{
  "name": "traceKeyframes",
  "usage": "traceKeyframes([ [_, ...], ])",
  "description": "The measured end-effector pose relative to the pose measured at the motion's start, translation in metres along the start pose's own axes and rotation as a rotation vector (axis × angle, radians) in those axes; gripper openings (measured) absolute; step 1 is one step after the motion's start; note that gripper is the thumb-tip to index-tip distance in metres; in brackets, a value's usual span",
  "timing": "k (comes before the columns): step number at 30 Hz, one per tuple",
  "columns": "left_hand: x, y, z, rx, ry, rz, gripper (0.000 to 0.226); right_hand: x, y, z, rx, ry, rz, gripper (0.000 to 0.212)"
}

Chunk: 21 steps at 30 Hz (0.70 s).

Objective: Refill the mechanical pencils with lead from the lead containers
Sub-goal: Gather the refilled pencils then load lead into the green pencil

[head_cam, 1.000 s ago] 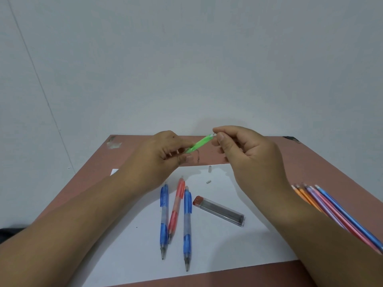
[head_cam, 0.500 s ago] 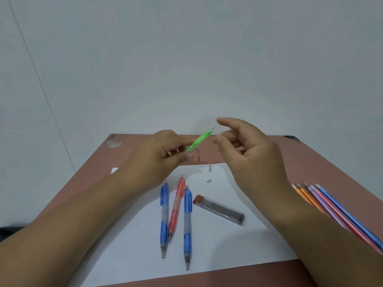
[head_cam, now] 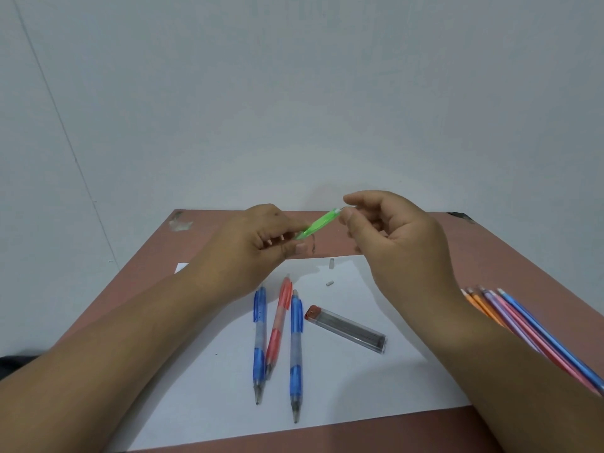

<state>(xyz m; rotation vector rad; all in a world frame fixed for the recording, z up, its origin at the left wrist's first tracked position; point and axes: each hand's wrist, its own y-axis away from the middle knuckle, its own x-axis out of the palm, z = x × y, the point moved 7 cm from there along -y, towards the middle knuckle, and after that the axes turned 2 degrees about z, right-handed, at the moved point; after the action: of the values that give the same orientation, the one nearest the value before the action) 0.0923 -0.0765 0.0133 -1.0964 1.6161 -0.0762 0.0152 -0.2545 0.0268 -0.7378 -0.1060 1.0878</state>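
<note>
Green pencil hangs tilted above the desk, its lower end in the left hand's curled grip, while the right hand pinches at its upper tip. Whether a lead sits between those fingertips is too small to tell. Below on white paper lie two blue pencils, a red pencil and a lead case; the right forearm partly hides a row of coloured pencils.

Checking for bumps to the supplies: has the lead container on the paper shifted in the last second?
No. The lead container lies in the same spot beside the right blue pencil, red cap toward it.
</note>
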Motion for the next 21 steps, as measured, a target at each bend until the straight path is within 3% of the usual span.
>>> traceKeyframes([
  [13, -0.0006, -0.0003, -0.0004, -0.009, -0.017, 0.009, 0.032, -0.0086, 0.0001, 0.0020, 0.000, -0.040, -0.094, 0.010],
  [21, -0.0008, -0.0007, -0.0014, -0.008, -0.042, 0.003, 0.033, -0.0013, -0.0009, -0.0021, 0.039, -0.028, -0.012, 0.012],
])
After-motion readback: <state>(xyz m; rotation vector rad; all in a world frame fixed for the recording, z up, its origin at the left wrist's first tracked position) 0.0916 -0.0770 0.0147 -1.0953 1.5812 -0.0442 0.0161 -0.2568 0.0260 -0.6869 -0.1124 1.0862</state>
